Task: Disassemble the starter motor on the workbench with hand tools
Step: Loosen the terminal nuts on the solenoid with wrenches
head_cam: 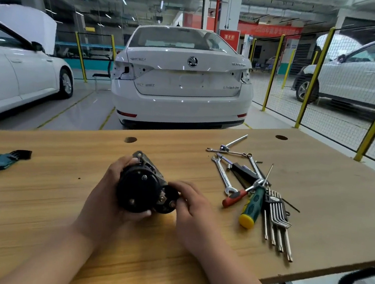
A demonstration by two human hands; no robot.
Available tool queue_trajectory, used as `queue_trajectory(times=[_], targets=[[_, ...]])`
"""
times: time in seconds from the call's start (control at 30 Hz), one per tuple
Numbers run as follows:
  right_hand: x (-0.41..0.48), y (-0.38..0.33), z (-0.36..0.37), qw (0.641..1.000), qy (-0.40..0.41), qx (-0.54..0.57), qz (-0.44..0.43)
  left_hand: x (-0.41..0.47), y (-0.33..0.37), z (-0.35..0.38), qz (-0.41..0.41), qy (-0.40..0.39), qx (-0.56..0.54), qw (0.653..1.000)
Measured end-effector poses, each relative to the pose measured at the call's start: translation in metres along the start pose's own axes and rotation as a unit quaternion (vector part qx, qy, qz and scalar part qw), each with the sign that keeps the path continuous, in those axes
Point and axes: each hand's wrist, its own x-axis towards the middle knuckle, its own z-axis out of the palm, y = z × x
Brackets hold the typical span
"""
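Black, rigid and probably heavy, the starter motor (139,188) sits mid-workbench (50,202), the left hand (106,193) wrapped round its barrel, the soundest hold, while the right hand (190,207) curls fingertips onto its smaller solenoid end.

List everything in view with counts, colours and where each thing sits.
black cylindrical starter motor: one, black, bench centre, held.
light wooden workbench: one, tan, foreground.
teal-holdered hex key set: one, teal and black, bench left.
silver open-ended spanners: at least two, silver, bench right.
red-handled ratchet: one, red and silver, bench right.
green-and-yellow screwdriver: one, green, yellow, bench right.
black-holdered silver key set: one, right of screwdriver.
white parked cars: three, white, behind bench.
left hand: one, grips motor body.
right hand: one, fingers on motor's smaller end.
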Motion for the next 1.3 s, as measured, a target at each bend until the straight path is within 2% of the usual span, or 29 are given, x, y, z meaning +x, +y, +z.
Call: queue_trajectory(times=[0.13,0.27,0.43,0.57,0.67,0.73,0.83,0.93,1.07,1.17,1.23,1.3], targets=[[0.013,0.005,-0.005,1.000,-0.003,0.004,0.025,0.008,0.001,0.007,0.132,-0.032,0.113,0.984],[0.038,0.008,-0.019,0.997,-0.048,0.000,0.066,0.031,-0.002,0.008,0.085,-0.029,0.065,0.994],[0.082,0.015,-0.028,0.985,-0.101,-0.099,0.099,0.054,-0.021,0.015,0.055,-0.048,0.040,0.997],[0.132,0.031,-0.060,0.974,-0.034,-0.203,0.098,0.075,-0.033,0.013,-0.005,-0.028,0.000,1.000],[0.159,0.052,-0.098,0.954,0.019,-0.262,0.143,0.082,-0.042,0.013,-0.022,-0.027,-0.004,0.999],[0.164,0.067,-0.121,0.947,0.059,-0.256,0.185,0.080,-0.045,0.016,-0.029,-0.019,-0.021,0.999],[0.160,0.084,-0.145,0.949,0.145,-0.182,0.212,0.079,-0.044,0.022,-0.016,-0.004,-0.024,1.000],[0.156,0.097,-0.156,0.935,0.171,-0.220,0.218,0.078,-0.045,0.023,-0.009,0.003,-0.017,1.000],[0.168,0.106,-0.157,0.889,0.085,-0.374,0.250,0.075,-0.039,0.023,0.003,0.005,0.024,1.000],[0.174,0.109,-0.151,0.818,0.009,-0.501,0.281,0.073,-0.036,0.025,0.001,0.001,0.024,1.000],[0.176,0.116,-0.147,0.783,-0.034,-0.550,0.290,0.070,-0.038,0.028,-0.016,0.002,0.033,0.999],[0.180,0.121,-0.145,0.766,-0.070,-0.562,0.304,0.069,-0.040,0.029,-0.025,0.006,0.027,0.999]])
